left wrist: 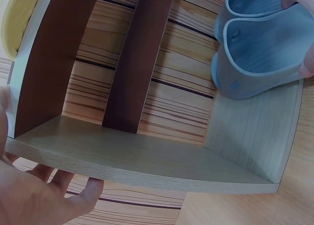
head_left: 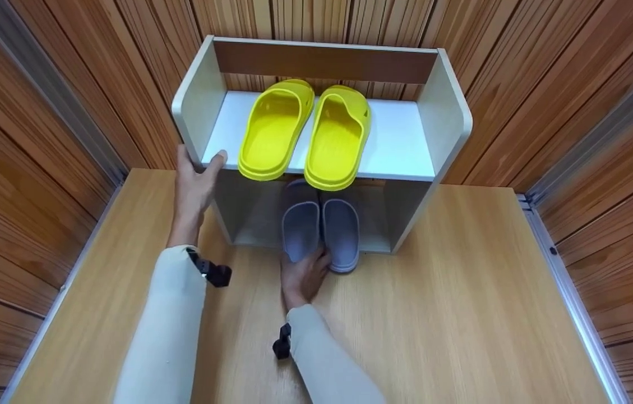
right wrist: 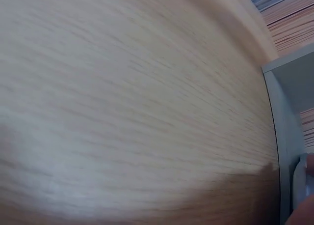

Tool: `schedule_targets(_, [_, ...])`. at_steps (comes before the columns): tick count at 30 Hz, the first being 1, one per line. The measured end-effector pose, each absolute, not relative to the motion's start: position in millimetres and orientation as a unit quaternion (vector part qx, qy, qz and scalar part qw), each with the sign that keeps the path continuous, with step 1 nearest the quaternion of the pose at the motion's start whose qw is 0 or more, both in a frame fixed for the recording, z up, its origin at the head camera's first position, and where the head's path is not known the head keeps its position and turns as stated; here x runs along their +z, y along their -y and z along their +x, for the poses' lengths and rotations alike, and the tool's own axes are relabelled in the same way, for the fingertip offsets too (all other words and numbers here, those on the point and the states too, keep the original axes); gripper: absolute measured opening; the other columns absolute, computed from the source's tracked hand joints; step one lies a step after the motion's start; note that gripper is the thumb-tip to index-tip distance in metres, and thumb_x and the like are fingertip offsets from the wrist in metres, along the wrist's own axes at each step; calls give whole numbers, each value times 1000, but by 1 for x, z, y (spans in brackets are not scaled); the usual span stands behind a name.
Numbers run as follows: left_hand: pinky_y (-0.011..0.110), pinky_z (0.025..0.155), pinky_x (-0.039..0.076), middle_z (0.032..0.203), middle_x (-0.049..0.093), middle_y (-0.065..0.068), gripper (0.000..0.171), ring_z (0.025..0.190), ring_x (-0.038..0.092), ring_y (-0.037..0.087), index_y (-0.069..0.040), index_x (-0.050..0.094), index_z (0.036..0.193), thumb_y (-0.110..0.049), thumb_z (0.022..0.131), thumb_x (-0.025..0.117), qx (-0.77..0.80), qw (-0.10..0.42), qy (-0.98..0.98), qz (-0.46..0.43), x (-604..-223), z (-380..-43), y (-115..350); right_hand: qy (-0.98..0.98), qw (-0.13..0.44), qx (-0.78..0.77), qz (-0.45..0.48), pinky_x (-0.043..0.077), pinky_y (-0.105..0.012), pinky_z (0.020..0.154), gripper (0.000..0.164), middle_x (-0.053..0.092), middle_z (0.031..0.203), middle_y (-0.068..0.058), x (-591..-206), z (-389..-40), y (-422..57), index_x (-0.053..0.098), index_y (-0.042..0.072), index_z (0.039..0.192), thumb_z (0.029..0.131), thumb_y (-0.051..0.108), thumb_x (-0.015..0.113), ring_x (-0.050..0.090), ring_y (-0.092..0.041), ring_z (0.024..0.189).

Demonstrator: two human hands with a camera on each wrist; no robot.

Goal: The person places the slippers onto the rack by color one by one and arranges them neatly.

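Note:
A small two-tier shoe rack [head_left: 444, 115] with pale side panels stands against the wall. My left hand [head_left: 193, 188] grips its left side, thumb at the upper shelf's front edge; in the left wrist view its fingers [left wrist: 91, 193] lie along the panel's outer face. A pair of grey clogs sits side by side on the lower tier, heels outward. My right hand [head_left: 304, 276] holds the left grey clog [head_left: 300, 227] at the heel, its fingers close against the right grey clog [head_left: 341, 233]. The right wrist view catches only a bit of clog and fingers at its edge.
A yellow left clog [head_left: 271, 132] and a yellow right clog [head_left: 337, 137] rest on the upper shelf [head_left: 397, 146], heels slightly past its front edge. Wood-panelled walls [head_left: 591, 168] enclose the wooden floor surface [head_left: 462, 314], with metal strips [head_left: 560, 269] along the sides.

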State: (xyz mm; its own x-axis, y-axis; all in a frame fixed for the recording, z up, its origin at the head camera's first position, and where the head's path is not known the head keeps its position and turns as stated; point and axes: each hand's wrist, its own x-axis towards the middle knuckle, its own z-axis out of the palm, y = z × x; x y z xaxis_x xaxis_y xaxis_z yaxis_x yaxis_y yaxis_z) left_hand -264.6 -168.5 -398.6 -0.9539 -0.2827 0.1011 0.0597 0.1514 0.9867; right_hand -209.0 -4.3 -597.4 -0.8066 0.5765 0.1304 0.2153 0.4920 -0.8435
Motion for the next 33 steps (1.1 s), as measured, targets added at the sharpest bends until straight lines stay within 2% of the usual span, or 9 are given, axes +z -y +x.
schedule_targets(10, [46, 120, 23, 161, 30, 5, 75, 146, 31, 23, -19, 23, 156, -36, 98, 66, -646, 116, 750, 86, -400, -266, 167, 860, 163, 428, -225, 44, -58, 100, 88, 42, 145, -28, -595, -208, -2, 45, -1, 146, 77, 33, 88, 49, -50, 122])
schedule_targets(21, [43, 119, 26, 157, 35, 8, 72, 144, 34, 24, -15, 25, 155, -31, 98, 65, -649, 126, 747, 70, -405, -267, 165, 852, 161, 457, -200, 45, -54, 99, 71, 44, 144, -26, -600, -199, -9, 51, 1, 142, 83, 24, 82, 52, -48, 122])
schedule_targets(27, [45, 120, 25, 160, 32, 6, 76, 146, 32, 24, -17, 24, 156, -38, 97, 67, -641, 112, 754, 91, -400, -264, 166, 858, 133, 461, -182, 44, -52, 101, 72, 45, 145, -23, -594, -198, -15, 48, 3, 146, 86, 27, 79, 51, -44, 125])
schedule_targets(33, [48, 119, 27, 164, 27, 9, 93, 147, 31, 28, -16, 18, 159, -52, 91, 71, -605, 88, 788, 76, -392, -257, 176, 876, 71, 460, -125, 43, -52, 105, 78, 41, 151, -24, -577, -195, -25, 39, 3, 153, 90, 31, 74, 46, -41, 133])
